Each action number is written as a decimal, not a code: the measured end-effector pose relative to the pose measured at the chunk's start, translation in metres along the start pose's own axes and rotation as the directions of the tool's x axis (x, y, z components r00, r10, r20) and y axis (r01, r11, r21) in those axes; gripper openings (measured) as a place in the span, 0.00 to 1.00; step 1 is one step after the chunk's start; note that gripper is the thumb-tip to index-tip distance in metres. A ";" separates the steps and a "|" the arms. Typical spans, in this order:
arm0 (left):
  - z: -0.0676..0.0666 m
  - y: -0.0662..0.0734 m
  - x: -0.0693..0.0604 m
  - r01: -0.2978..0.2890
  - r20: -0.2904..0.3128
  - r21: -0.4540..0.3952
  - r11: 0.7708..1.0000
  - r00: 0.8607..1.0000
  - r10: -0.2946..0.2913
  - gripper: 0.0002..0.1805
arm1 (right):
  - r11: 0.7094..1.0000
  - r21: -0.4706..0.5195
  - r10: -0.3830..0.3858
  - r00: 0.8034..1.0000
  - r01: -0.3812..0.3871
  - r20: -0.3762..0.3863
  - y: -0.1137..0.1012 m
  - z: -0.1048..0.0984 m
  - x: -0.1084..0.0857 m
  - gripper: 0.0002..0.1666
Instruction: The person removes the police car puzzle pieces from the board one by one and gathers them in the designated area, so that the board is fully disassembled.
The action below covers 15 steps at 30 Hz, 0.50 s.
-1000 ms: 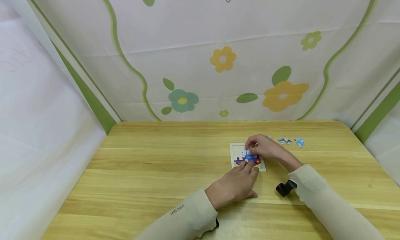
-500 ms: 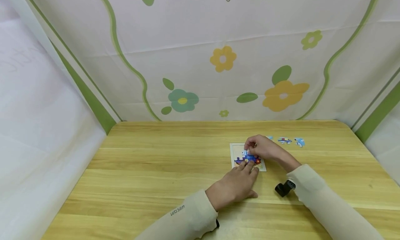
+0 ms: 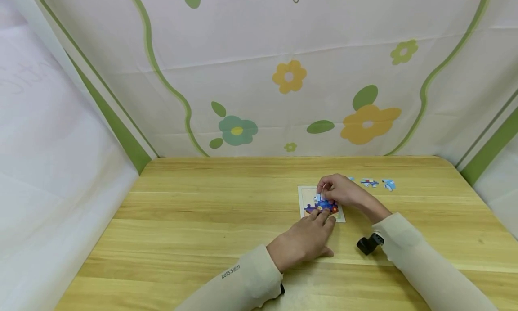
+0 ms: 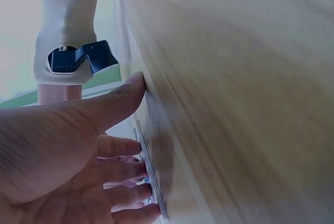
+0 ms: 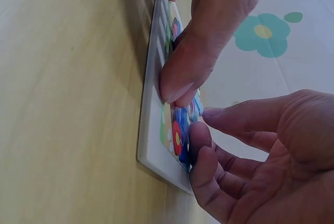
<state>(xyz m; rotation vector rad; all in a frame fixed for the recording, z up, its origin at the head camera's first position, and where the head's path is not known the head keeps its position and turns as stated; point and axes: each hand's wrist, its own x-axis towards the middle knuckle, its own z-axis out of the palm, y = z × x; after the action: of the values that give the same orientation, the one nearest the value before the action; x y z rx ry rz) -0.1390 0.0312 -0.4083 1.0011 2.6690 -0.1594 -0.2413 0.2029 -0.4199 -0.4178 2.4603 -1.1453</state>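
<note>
A small jigsaw puzzle board with a white frame (image 3: 300, 198) lies on the table, its lower part filled with blue, purple and red pieces. My left hand (image 3: 303, 242) lies across its near edge, fingers extended and fingertips pressing on the pieces. Over the board's upper right, my right hand (image 3: 343, 192) pinches a light blue puzzle piece (image 3: 317, 197) between thumb and fingers, against the filled part. The fingers cover much of that piece. From the right wrist view, the board's frame (image 5: 148, 114) appears edge-on, with both hands' fingertips at it.
Beyond the right forearm lie loose puzzle pieces: a blue, red and yellow one (image 3: 369, 182), a light blue one (image 3: 388, 184), and another (image 3: 350, 178) partly hidden by the hand. A black wrist camera (image 3: 369, 244) hangs under the right cuff. A flowered curtain (image 3: 259, 77) stands behind the table.
Almost nothing moves. The right hand makes only tiny shifts at the light blue piece; the left hand stays put on the board.
</note>
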 end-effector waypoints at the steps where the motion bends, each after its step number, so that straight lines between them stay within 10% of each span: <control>1: 0.000 0.000 0.000 0.001 0.001 -0.002 1.000 1.000 -0.001 0.45 | 1.000 0.003 -0.001 1.000 0.001 0.000 0.000 0.000 0.000 0.07; 15: 0.001 0.000 0.000 -0.002 0.001 0.016 1.000 1.000 0.002 0.46 | 1.000 0.000 -0.025 1.000 0.025 -0.011 0.002 -0.002 0.001 0.10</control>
<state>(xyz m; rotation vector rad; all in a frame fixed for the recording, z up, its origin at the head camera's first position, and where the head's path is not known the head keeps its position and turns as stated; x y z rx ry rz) -0.1383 0.0309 -0.4096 1.0082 2.6693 -0.1807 -0.2429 0.2050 -0.4209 -0.4451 2.4715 -1.1607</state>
